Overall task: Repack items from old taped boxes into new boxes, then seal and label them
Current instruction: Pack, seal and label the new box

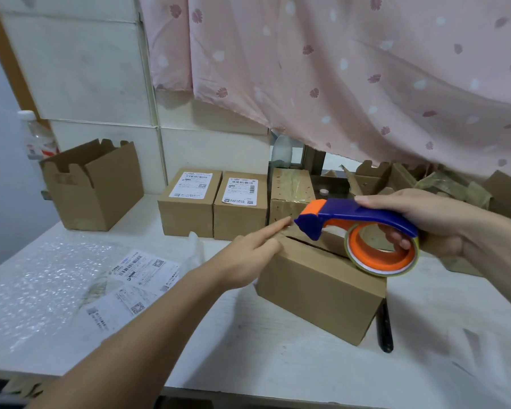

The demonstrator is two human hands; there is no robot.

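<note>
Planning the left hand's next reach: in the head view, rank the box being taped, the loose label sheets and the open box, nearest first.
1. Box being taped: right beside the left hand, whose forefinger touches its top edge.
2. Loose label sheets: flat on the table, to the hand's left.
3. Open box: far left, at the back.

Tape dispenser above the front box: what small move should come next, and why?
Probably draw the tape dispenser along the top seam of the box, away from the pinned end. The right hand grips it just over the box, the left hand presses the tape end onto the far top edge with a forefinger, and the seam between the flaps shows dark and untaped.
</note>
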